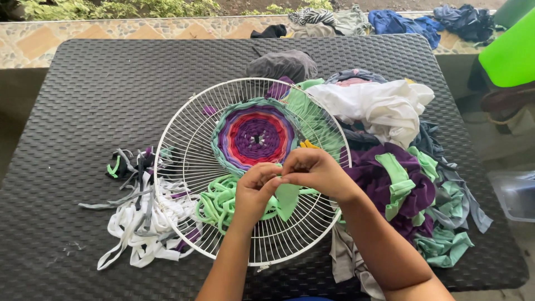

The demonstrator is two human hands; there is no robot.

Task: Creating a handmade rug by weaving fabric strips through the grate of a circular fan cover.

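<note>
A round white wire fan guard lies on a dark woven table. A circular weave of fabric strips, purple and red inside with a green outer ring, sits at its middle. My left hand and my right hand meet over the guard's near side, both pinching a light green fabric strip. More green strips lie looped on the guard under my left hand.
White, black and purple strip scraps lie left of the guard. A heap of white, purple, green and grey cloth lies to the right. More clothes rest on a tiled ledge behind. A bright green object is at right.
</note>
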